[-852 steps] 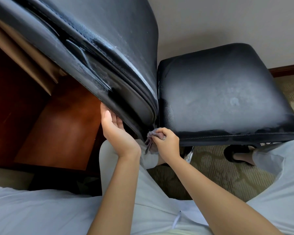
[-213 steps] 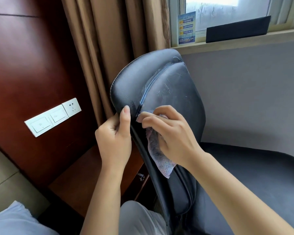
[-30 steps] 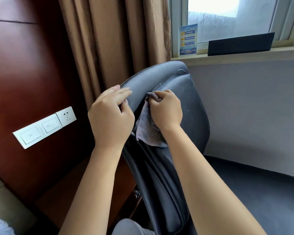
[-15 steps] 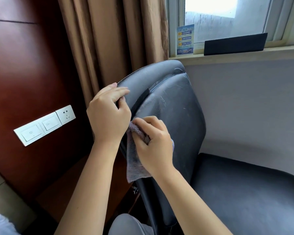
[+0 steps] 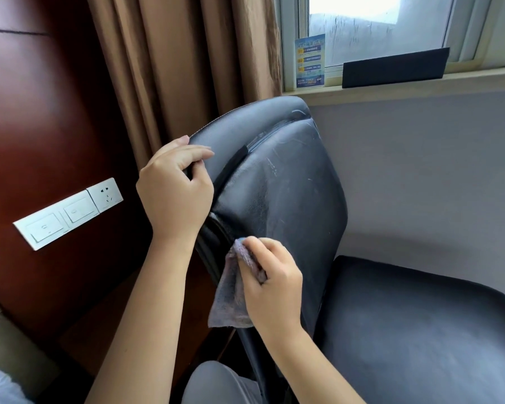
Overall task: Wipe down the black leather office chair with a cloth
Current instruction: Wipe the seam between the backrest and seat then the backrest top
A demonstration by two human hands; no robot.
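The black leather office chair (image 5: pixel 286 199) fills the middle, its backrest upright and streaked with pale marks, its seat (image 5: pixel 420 330) low at the right. My left hand (image 5: pixel 175 196) grips the backrest's left edge near the top, fingers curled over the rim. My right hand (image 5: pixel 271 284) pinches a grey-purple cloth (image 5: pixel 233 295) and presses it into the seam on the backrest's left side, about halfway down. Most of the cloth hangs loose below my fingers.
Brown curtains (image 5: pixel 181 62) hang right behind the chair. A dark wood panel (image 5: pixel 41 126) with white switches and a socket (image 5: pixel 70 212) is at the left. A windowsill (image 5: pixel 405 86) with a blue card and a black strip runs above a grey wall.
My right hand has slid the cloth down the backrest's side seam from near the top to about halfway. My left hand has kept its grip on the upper edge.
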